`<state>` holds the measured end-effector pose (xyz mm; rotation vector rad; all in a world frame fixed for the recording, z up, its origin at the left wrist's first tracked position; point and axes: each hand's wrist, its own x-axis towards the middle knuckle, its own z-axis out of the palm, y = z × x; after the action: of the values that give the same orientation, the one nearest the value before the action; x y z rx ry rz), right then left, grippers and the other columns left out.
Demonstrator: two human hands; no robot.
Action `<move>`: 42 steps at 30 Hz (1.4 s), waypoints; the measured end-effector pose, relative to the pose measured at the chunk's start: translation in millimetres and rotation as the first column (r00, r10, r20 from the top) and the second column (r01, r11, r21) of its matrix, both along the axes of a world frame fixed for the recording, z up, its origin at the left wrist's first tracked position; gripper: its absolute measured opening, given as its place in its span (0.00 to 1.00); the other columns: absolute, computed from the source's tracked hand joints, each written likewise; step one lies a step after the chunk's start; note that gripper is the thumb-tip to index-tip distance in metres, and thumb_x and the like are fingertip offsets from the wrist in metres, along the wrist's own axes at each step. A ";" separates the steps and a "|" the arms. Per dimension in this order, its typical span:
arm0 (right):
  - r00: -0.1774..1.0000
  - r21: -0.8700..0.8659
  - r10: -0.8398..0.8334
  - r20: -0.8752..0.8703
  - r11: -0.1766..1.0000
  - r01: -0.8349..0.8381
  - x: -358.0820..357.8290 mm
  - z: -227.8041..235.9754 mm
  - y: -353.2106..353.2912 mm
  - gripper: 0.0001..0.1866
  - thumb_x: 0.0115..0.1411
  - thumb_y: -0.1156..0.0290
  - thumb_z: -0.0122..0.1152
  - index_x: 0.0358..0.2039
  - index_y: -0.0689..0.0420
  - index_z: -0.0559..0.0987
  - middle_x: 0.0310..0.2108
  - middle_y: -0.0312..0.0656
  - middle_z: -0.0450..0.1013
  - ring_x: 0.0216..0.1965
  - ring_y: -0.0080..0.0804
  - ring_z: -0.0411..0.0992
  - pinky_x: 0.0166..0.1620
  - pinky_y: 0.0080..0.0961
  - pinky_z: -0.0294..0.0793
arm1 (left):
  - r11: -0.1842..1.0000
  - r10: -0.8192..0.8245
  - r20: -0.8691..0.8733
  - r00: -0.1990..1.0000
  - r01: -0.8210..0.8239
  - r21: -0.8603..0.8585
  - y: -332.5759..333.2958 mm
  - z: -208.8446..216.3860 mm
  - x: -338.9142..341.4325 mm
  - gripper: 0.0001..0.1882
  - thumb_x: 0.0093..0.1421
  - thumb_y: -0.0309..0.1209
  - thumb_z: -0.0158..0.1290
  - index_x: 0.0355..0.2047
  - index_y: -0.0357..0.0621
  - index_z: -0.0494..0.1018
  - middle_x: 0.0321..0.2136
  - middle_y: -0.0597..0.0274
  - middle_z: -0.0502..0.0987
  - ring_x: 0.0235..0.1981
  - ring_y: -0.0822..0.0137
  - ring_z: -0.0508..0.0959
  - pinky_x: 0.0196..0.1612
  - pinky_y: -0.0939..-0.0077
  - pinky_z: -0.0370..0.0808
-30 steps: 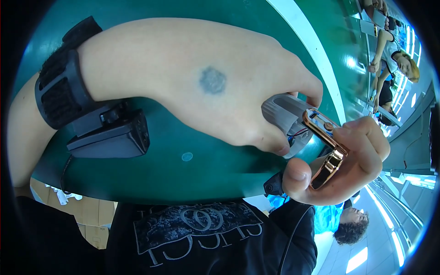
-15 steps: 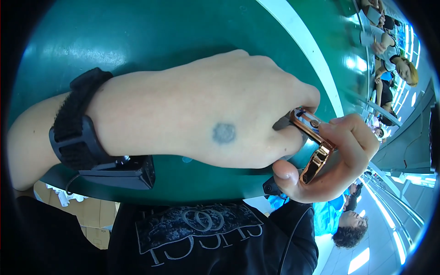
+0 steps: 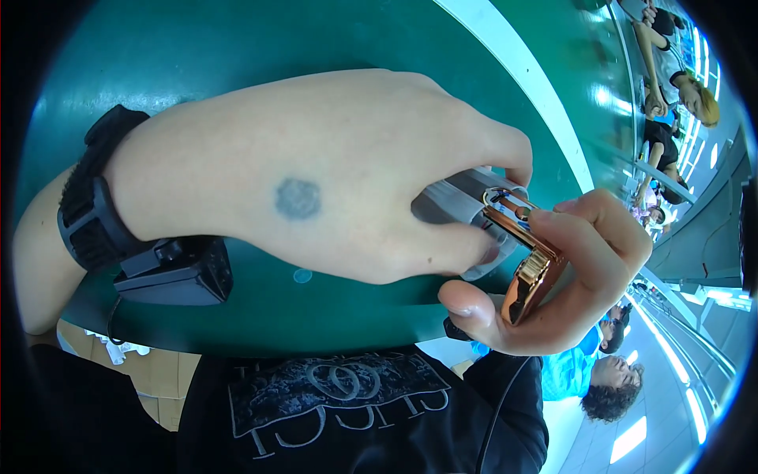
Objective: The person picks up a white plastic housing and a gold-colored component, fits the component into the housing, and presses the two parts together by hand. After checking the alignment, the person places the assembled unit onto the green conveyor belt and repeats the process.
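My left hand [image 3: 403,158] reaches in from the left with its back to the view, fingers and thumb closed round a clear, crinkled plastic piece [image 3: 454,199], perhaps a sleeve or bag. Its far end meets a shiny rose-gold metal object [image 3: 533,272] that looks like a lighter, with a ribbed part and a thin frame at its upper end. My right hand [image 3: 600,268] grips this object from the right, the curled fingers and thumb round its lower end. The left fingertips are mostly hidden behind the hand and the plastic.
A green table [image 3: 253,47] with a white curved strip [image 3: 521,71] lies beneath my hands. On my left wrist is a black strap with a box-shaped device [image 3: 178,272]. Cardboard boxes [image 3: 162,371] stand below the table edge. Other people [image 3: 671,79] are at the right.
My left hand has shifted left and slightly up, baring more of the clear plastic. The rose-gold object has moved a little left with my right hand and remains gripped.
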<state>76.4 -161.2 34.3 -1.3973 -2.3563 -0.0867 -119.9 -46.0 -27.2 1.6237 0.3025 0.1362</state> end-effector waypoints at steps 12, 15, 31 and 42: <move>0.996 -0.030 -0.078 -0.035 0.997 0.077 -1.6 2.9 4.1 0.48 0.40 0.27 0.76 0.41 0.61 0.77 0.38 0.44 0.63 0.28 0.29 0.63 0.31 0.25 0.61 | 0.998 -0.004 -0.001 1.000 0.004 0.060 3.3 3.9 6.7 0.30 0.53 0.35 0.69 0.54 0.40 0.73 0.41 0.56 0.79 0.30 0.62 0.83 0.29 0.74 0.83; 0.999 -0.057 -0.047 -0.015 0.997 0.046 2.5 6.2 6.0 0.50 0.38 0.24 0.74 0.41 0.61 0.77 0.38 0.44 0.63 0.28 0.29 0.63 0.31 0.26 0.61 | 0.996 -0.009 0.018 1.000 0.008 0.088 5.9 2.9 7.3 0.30 0.52 0.34 0.69 0.55 0.40 0.73 0.41 0.56 0.78 0.30 0.63 0.83 0.30 0.74 0.83; 0.987 0.012 0.081 -0.139 0.997 -0.080 11.9 -8.3 11.5 0.48 0.44 0.23 0.67 0.40 0.63 0.77 0.37 0.47 0.65 0.31 0.34 0.69 0.34 0.31 0.76 | 0.996 -0.093 0.017 0.995 0.093 0.009 10.9 3.0 13.3 0.32 0.53 0.34 0.70 0.56 0.37 0.73 0.43 0.53 0.77 0.33 0.59 0.83 0.34 0.71 0.82; 0.993 -0.180 0.071 -0.095 0.980 -0.087 16.9 15.9 8.5 0.47 0.48 0.29 0.69 0.44 0.65 0.73 0.43 0.49 0.63 0.35 0.41 0.77 0.44 0.41 0.87 | 0.996 -0.083 0.033 0.996 0.084 -0.008 10.9 3.2 12.3 0.31 0.54 0.35 0.70 0.55 0.34 0.73 0.44 0.51 0.77 0.33 0.56 0.83 0.34 0.69 0.82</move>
<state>93.3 -152.7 50.2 -1.3570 -2.3927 0.2159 -107.7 -35.1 -24.0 1.6204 0.2093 0.0974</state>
